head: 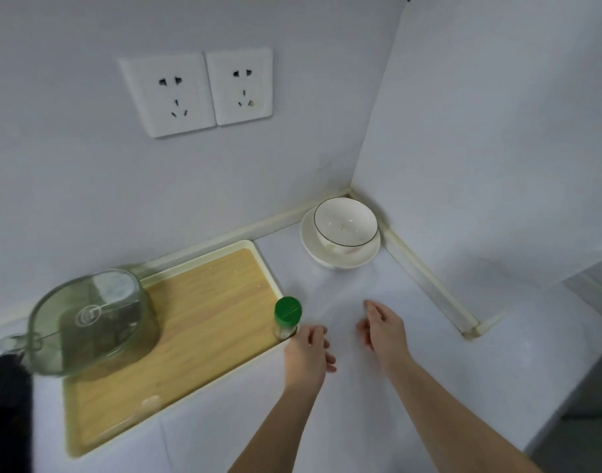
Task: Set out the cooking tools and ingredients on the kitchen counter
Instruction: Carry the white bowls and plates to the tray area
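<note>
The white counter (429, 387) is the biggest thing. It runs into a corner where two pale walls meet.

On the left part of the counter lies a wooden tray (204, 322) with a cream rim. Its far end touches the wall.

A big see-through green bowl (91, 322) sits on the left side of the tray and hangs over the tray's left edge. It is blurry, so I cannot tell which way up it is.

A dark thing (6, 411) fills the near left edge. I cannot tell what it is.

Two white sockets (169, 95) are side by side on the far wall, above the tray.

In the far corner a white plate (313, 247) sits on the counter. A white bowl (345, 221) with a thin dark rim stands on it.

Two bare arms reach in from the near side. The right hand (383, 331) is over the counter, right of the tray. Its fingers are loosely bent and hold nothing.

The left hand (308, 353) is at the right edge of the tray. Its fingers are loosely bent too and are not wrapped round anything.

A small bottle (287, 314) with a green cap stands upright at the tray's right edge, just beside the left fingers. I cannot tell if they touch it.
</note>
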`<state>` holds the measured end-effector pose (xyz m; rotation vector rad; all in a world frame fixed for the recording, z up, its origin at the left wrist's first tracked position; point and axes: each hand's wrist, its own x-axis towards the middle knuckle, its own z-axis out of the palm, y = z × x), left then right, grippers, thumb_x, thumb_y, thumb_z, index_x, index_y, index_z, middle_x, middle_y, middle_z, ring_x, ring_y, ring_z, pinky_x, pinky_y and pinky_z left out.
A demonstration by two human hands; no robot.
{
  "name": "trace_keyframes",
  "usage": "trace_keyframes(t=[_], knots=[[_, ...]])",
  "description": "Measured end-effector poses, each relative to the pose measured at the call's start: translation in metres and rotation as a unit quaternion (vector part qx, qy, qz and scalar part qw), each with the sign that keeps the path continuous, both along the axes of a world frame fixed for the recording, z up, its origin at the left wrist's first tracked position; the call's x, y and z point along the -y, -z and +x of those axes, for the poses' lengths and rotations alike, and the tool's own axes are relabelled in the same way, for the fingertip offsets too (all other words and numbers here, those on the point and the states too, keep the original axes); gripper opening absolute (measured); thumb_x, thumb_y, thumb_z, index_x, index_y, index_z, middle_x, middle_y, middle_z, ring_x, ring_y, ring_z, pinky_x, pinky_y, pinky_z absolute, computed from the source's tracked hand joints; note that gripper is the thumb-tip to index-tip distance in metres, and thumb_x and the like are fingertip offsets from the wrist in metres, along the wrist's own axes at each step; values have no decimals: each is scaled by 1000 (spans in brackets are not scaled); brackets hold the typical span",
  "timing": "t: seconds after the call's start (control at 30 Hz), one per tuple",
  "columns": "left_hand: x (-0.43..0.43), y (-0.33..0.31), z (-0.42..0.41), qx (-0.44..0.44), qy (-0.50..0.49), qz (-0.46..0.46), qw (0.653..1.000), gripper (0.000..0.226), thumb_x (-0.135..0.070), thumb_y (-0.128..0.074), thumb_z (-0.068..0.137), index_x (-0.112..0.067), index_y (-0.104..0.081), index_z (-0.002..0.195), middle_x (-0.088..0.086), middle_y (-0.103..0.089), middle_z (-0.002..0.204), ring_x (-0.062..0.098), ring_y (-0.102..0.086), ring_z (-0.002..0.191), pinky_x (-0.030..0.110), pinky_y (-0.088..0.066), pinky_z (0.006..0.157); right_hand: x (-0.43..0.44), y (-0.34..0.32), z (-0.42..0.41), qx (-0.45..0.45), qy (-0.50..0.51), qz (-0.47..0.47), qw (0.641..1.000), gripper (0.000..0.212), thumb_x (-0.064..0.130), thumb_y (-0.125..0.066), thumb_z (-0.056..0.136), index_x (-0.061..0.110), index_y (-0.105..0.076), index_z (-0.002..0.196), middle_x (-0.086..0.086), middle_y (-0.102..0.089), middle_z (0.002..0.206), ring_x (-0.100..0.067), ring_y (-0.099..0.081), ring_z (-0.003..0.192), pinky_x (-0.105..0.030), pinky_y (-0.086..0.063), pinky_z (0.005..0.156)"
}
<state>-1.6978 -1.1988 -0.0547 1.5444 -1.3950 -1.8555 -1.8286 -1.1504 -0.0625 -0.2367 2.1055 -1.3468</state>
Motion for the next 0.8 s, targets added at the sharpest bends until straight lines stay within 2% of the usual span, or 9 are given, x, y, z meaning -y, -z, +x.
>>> trace_keyframes(t=[0.17, 0.27, 0.33, 0.47, 0.6, 0.7, 0.8], knots=[[-16, -1, 104, 24, -45, 1, 999, 22, -8, -45, 96, -7, -67, 90, 9, -62, 72, 16, -56, 50, 27, -51, 47, -6, -3, 70, 27, -42, 2, 999, 25, 21, -50, 99, 1, -63, 94, -9, -56, 62, -14, -43, 40, -20, -34, 36], [-12, -5, 163, 31, -109, -8, 994, 25, -6, -44, 95, -4, -67, 86, 11, -64, 72, 18, -56, 50, 29, -51, 48, 6, -10, 108, 55, -64, -10, 996, 13, 16, -49, 99, 14, -58, 108, -11, -58, 68, -15, -45, 43, -22, -35, 36], [-9, -5, 201, 30, -170, -13, 985, 28, -4, -41, 94, -2, -66, 82, 13, -64, 73, 21, -56, 49, 31, -51, 49, 16, -13, 129, 66, -73, -14, 995, 23, 12, -49, 98, 23, -52, 117, -12, -60, 70, -15, -47, 44, -23, -35, 38], [-6, -6, 266, 60, -283, -23, 957, 26, -7, -38, 93, -2, -61, 81, 17, -67, 77, 30, -63, 54, 37, -54, 55, 28, -15, 152, 90, -57, -33, 994, 17, 9, -49, 97, 17, -57, 109, -11, -59, 68, -18, -48, 50, -27, -39, 50], [1, -9, 303, 71, -349, -15, 934, 14, -14, -47, 95, -3, -55, 96, 16, -69, 79, 29, -68, 59, 26, -49, 46, 36, -14, 161, 131, 4, -53, 990, 12, 5, -46, 97, 13, -56, 97, -11, -56, 68, -19, -51, 55, -30, -45, 58], [11, -11, 312, 40, -375, -16, 926, 14, -16, -48, 97, -12, -47, 110, 15, -67, 80, 30, -67, 60, 29, -52, 50, 42, -12, 162, 141, 36, -55, 988, 13, 2, -45, 97, 11, -54, 99, -12, -55, 68, -19, -50, 55, -30, -44, 56], [19, -8, 311, 46, -346, -22, 937, 25, -15, -43, 99, -19, -53, 122, 19, -69, 84, 29, -67, 64, 26, -52, 49, 43, -10, 161, 132, 40, -52, 989, 20, 0, -45, 96, 13, -53, 108, -13, -55, 69, -19, -51, 54, -30, -45, 54]])
